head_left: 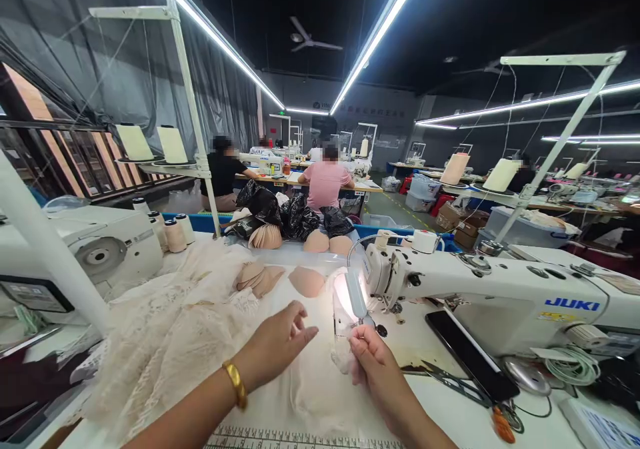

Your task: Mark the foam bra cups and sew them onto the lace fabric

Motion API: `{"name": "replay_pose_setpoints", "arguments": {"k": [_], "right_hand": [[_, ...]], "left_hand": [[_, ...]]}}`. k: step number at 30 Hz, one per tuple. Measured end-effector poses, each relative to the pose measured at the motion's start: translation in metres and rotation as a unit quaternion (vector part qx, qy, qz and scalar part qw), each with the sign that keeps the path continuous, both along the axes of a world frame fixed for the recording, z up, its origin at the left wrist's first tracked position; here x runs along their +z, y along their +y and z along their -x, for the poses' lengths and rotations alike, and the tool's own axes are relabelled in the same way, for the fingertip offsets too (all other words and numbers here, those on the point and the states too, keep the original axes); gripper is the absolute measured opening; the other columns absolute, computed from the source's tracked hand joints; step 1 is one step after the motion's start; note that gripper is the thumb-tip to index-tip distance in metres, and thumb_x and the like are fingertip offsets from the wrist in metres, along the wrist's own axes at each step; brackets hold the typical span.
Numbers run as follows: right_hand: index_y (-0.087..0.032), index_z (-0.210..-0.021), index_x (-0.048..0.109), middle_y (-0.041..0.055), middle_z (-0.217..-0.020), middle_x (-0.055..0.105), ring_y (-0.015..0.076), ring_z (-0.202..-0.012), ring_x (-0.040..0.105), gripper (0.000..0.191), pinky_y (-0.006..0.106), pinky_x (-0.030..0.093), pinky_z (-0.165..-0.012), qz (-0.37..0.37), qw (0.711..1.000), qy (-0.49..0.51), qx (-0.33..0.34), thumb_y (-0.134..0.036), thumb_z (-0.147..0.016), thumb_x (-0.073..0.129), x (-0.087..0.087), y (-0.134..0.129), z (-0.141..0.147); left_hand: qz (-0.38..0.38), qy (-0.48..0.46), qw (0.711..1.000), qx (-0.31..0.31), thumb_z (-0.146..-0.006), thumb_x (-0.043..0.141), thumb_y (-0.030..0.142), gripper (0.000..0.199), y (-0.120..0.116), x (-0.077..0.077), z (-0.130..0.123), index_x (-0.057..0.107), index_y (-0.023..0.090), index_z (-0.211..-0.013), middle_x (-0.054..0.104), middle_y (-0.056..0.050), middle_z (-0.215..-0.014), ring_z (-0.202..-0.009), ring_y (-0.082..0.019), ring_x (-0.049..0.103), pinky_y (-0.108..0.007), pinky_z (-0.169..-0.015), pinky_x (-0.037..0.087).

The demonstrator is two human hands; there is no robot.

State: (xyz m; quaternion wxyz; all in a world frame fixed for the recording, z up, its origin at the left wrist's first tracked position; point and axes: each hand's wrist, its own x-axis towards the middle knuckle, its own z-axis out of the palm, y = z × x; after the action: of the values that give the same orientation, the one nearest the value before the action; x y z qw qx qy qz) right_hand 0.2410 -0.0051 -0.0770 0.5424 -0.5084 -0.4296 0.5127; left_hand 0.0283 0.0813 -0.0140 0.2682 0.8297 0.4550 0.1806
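Note:
Over the pale cloth (pixel 320 389) on the sewing table, my left hand (pixel 277 339) hovers with thumb and fingers apart, holding nothing. A gold bracelet (pixel 235 384) circles that wrist. My right hand (pixel 370 356) is closed in a pinch on a bit of sheer white fabric (pixel 341 359), just in front of the sewing machine (pixel 480 289). A small lamp (pixel 356 294) lights the needle area, partly hiding it. Behind my left hand lie a beige bra cup (pixel 307 281) and a fanned stack of cups (pixel 257 278). Cream lace fabric (pixel 185 336) is heaped on the left.
A phone (pixel 470 356), scissors (pixel 457 382) and a coiled cable (pixel 573 366) lie right of my right hand. A ruler strip (pixel 300 440) runs along the front edge. Thread cones (pixel 175 236) stand at left. Black bags (pixel 300 217) are beyond the table; co-workers (pixel 327 179) sit farther off.

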Motion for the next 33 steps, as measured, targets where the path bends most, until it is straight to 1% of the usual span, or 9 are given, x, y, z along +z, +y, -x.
{"name": "replay_pose_setpoints", "arguments": {"k": [2,4,6,9,17,22,27,29,33], "right_hand": [[-0.025,-0.092,0.055,-0.0049,-0.059,0.057,0.0178,-0.062,0.048,0.048,0.029,0.035,-0.064,0.001,1.000,-0.025,0.007,-0.072,-0.094,0.059,-0.004,0.006,-0.002],[-0.025,-0.096,0.056,-0.0053,-0.061,0.058,0.0181,-0.063,0.050,0.047,0.029,0.036,-0.064,-0.010,0.999,-0.036,0.017,-0.073,-0.095,0.057,-0.007,0.009,-0.003],[-0.025,-0.099,0.056,-0.0059,-0.064,0.057,0.0178,-0.063,0.053,0.048,0.029,0.036,-0.065,-0.018,0.999,-0.040,0.021,-0.073,-0.095,0.057,-0.009,0.009,-0.004],[-0.025,-0.101,0.057,-0.0055,-0.063,0.059,0.0182,-0.063,0.055,0.050,0.030,0.037,-0.064,-0.015,0.999,-0.034,0.014,-0.074,-0.093,0.058,-0.009,0.008,-0.003],[-0.023,-0.102,0.057,-0.0050,-0.062,0.059,0.0181,-0.063,0.053,0.041,0.030,0.037,-0.065,-0.007,0.999,-0.036,0.010,-0.063,-0.095,0.059,0.000,0.008,0.001],[-0.023,-0.103,0.058,-0.0048,-0.063,0.059,0.0190,-0.064,0.056,0.038,0.030,0.038,-0.065,-0.012,0.999,-0.035,0.013,-0.061,-0.095,0.060,0.001,0.006,0.001],[-0.023,-0.104,0.057,-0.0049,-0.063,0.060,0.0185,-0.063,0.056,0.039,0.031,0.038,-0.065,-0.024,0.999,-0.036,0.014,-0.061,-0.096,0.059,0.001,0.006,0.000],[-0.023,-0.103,0.057,-0.0052,-0.063,0.059,0.0188,-0.063,0.056,0.039,0.031,0.038,-0.064,-0.025,0.999,-0.037,0.014,-0.062,-0.095,0.059,0.002,0.006,-0.001],[-0.023,-0.105,0.058,-0.0039,-0.066,0.064,0.0186,-0.065,0.056,0.036,0.030,0.039,-0.065,-0.017,0.999,-0.037,0.016,-0.058,-0.096,0.060,0.004,0.005,-0.005]], "left_hand": [[-0.080,0.047,0.996,0.013,-0.100,0.055,0.037,0.031,0.031,0.008,-0.013,0.060,0.019,-0.125,0.070,-0.013,-0.125,-0.113,-0.029,0.067,-0.042,-0.096,0.052],[-0.114,0.079,0.990,0.007,-0.098,0.059,0.023,0.034,0.060,0.011,-0.031,0.061,0.019,-0.132,0.065,-0.014,-0.139,-0.128,-0.031,0.060,-0.045,-0.110,0.045],[-0.133,0.120,0.984,0.007,-0.098,0.063,0.019,0.031,0.081,0.010,-0.049,0.064,0.017,-0.129,0.066,-0.014,-0.136,-0.128,-0.030,0.061,-0.050,-0.111,0.046],[-0.152,0.172,0.973,0.010,-0.101,0.066,0.030,0.022,0.097,0.006,-0.067,0.069,0.015,-0.117,0.069,-0.010,-0.124,-0.118,-0.027,0.065,-0.052,-0.105,0.052],[-0.189,0.227,0.955,0.016,-0.102,0.064,0.034,0.022,0.100,0.003,-0.061,0.068,0.016,-0.114,0.067,-0.010,-0.125,-0.116,-0.026,0.064,-0.049,-0.100,0.055],[-0.179,0.216,0.960,0.001,-0.101,0.066,0.035,0.023,0.105,0.000,-0.066,0.069,0.015,-0.113,0.069,-0.009,-0.121,-0.113,-0.026,0.065,-0.049,-0.099,0.055],[-0.151,0.124,0.980,0.034,-0.100,0.066,0.034,0.022,0.108,0.006,-0.068,0.068,0.016,-0.112,0.069,-0.008,-0.116,-0.107,-0.025,0.066,-0.048,-0.098,0.055],[-0.140,0.058,0.986,0.069,-0.100,0.063,0.029,0.024,0.104,0.012,-0.060,0.065,0.016,-0.121,0.067,-0.010,-0.115,-0.108,-0.026,0.065,-0.049,-0.099,0.053],[-0.069,-0.087,0.989,0.099,-0.096,0.045,0.022,0.052,0.069,0.022,-0.034,0.040,0.020,-0.147,0.066,-0.009,-0.109,-0.101,-0.024,0.068,-0.042,-0.091,0.057]]}}
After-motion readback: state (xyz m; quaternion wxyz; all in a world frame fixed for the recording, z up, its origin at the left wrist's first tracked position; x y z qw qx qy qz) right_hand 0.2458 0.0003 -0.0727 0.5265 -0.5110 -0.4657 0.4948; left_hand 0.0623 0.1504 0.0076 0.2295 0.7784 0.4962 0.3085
